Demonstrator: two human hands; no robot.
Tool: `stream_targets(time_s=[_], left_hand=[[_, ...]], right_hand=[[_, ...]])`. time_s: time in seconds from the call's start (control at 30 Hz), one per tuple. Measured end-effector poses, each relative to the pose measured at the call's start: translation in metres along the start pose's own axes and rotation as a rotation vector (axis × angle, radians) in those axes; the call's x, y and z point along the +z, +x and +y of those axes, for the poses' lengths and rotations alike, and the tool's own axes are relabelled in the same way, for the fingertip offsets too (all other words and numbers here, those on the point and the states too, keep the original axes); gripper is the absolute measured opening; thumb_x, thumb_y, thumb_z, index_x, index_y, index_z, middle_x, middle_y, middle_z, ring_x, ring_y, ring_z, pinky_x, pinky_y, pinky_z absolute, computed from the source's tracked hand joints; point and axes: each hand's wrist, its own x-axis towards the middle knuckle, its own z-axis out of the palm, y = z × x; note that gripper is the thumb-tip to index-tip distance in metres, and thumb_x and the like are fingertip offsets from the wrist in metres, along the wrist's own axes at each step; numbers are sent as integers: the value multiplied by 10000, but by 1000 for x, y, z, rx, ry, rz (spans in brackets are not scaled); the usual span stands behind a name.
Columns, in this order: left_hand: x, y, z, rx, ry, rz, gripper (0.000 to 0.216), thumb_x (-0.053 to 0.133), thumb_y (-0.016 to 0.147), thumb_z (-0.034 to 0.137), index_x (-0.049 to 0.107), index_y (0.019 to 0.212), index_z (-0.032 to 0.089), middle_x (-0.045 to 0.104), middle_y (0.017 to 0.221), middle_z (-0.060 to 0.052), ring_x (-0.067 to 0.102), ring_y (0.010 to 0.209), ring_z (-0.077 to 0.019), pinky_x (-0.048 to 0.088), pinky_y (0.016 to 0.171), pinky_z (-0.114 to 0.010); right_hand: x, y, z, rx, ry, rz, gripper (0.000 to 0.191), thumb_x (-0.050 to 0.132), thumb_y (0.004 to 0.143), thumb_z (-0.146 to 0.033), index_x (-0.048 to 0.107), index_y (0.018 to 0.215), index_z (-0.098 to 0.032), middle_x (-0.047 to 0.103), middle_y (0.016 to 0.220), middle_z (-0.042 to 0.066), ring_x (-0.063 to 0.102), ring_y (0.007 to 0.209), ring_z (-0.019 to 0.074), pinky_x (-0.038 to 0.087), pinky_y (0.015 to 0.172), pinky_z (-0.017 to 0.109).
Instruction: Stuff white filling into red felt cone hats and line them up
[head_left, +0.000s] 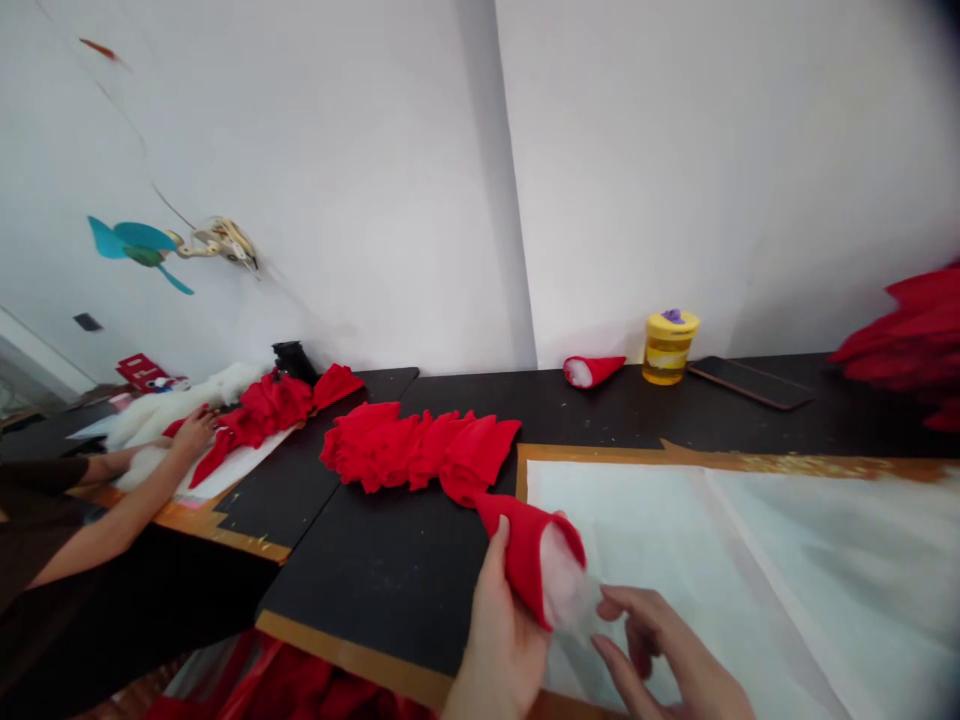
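Observation:
My left hand (502,640) is wrapped round a red felt cone (517,545), its wide mouth tilted toward the right. White fibre stuffing (561,578) fills that mouth and bulges out a little. Just to the right is my right hand (660,650), thumb and forefinger apart and the other fingers curled. Faint wisps of stuffing reach toward its fingertips. Behind the cone lies a row of red felt pieces (420,450) on the black table (390,570). A white sheet (637,530) lies under and beyond my right hand.
Along the wall stand another stuffed red cone (596,370), a yellow-lidded tub (666,350) and a phone (750,382). A red felt pile (907,340) is at the far right. At left, a co-worker's hands (191,432) handle red felt beside white stuffing (195,395).

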Motion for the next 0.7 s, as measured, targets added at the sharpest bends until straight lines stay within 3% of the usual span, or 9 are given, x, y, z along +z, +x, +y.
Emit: stream_targets(time_s=[0.1, 0.2, 0.3, 0.4, 0.53, 0.7], left_hand=[[4, -5, -6, 17, 12, 9, 493, 586, 918, 451, 677, 1203, 58, 733, 1153, -179, 663, 1130, -317, 503, 998, -404], [4, -8, -16, 55, 89, 24, 438, 636, 891, 417, 695, 1144, 65, 740, 1121, -179, 660, 1135, -330, 500, 1004, -414], [-1, -7, -24, 173, 180, 63, 450, 755, 810, 385, 684, 1157, 107, 728, 1166, -160, 639, 1177, -327, 490, 1019, -396], [-5, -5, -29, 237, 242, 73, 575, 810, 750, 449, 659, 1215, 147, 697, 1250, -150, 596, 1242, -331, 471, 1047, -399], [-5, -7, -32, 228, 349, -9, 632, 719, 806, 566, 643, 1247, 120, 706, 1219, -177, 580, 1261, -347, 432, 1080, -427], [-5, -9, -28, 161, 309, -59, 618, 737, 809, 448, 590, 1320, 135, 737, 1158, -161, 631, 1189, -353, 432, 1068, -475]], right_hand=[[9, 0, -2, -32, -72, 14, 253, 554, 963, -312, 561, 1198, -219, 650, 770, 5, 583, 518, 125, 520, 500, 211], [13, 8, -6, -48, -51, 24, 143, 499, 977, -261, 632, 1021, -232, 661, 745, 13, 648, 620, 157, 520, 551, 223], [10, 17, -9, 113, 87, -21, 206, 492, 972, -275, 627, 826, -222, 654, 667, -10, 630, 548, 133, 500, 509, 186], [5, 23, -13, 225, 244, -71, 233, 494, 964, -293, 636, 801, -205, 689, 669, 4, 695, 613, 154, 551, 566, 170], [8, 27, -19, 97, 296, -91, 223, 504, 932, -247, 698, 848, -178, 773, 893, 107, 759, 858, 229, 606, 771, 249], [6, 28, -17, -54, 284, -257, 312, 500, 902, -139, 726, 1105, -210, 764, 1116, 121, 739, 1016, 244, 597, 876, 300]])
